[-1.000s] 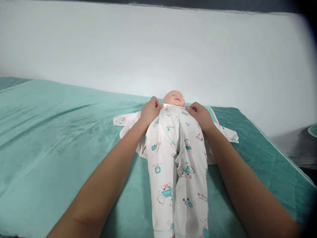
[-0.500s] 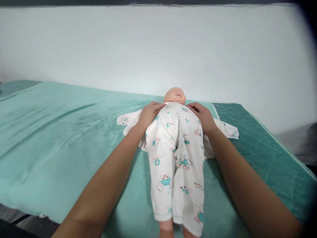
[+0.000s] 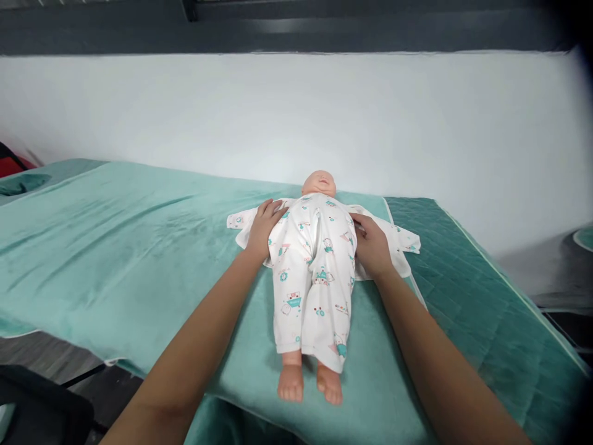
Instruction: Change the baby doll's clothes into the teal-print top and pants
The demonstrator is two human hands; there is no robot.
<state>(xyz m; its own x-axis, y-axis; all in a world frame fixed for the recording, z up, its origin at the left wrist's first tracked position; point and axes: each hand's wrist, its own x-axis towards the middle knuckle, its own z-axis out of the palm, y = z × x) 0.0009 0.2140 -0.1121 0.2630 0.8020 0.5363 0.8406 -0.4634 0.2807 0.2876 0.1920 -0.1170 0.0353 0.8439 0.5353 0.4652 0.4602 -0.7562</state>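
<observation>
A baby doll [image 3: 319, 183] lies on its back on a teal blanket [image 3: 115, 247], bare feet toward me. White patterned trousers [image 3: 312, 278] are spread over its body from chest to ankles. A white top [image 3: 398, 241] lies open under the doll, sleeves out to both sides. My left hand [image 3: 264, 225] rests flat on the doll's left flank with fingers stretched out. My right hand [image 3: 370, 244] lies on the other flank, fingers curled against the trousers' edge.
The blanket covers a long table against a white wall [image 3: 296, 117]. A darker quilted teal mat [image 3: 472, 290] covers the right part. The table's front edge [image 3: 92, 358] runs below left, with dark floor beneath. Something red [image 3: 9, 164] shows at far left.
Both hands slid down from the doll's shoulders to its sides. The camera pulled back, so the doll's feet and the table's front edge now show.
</observation>
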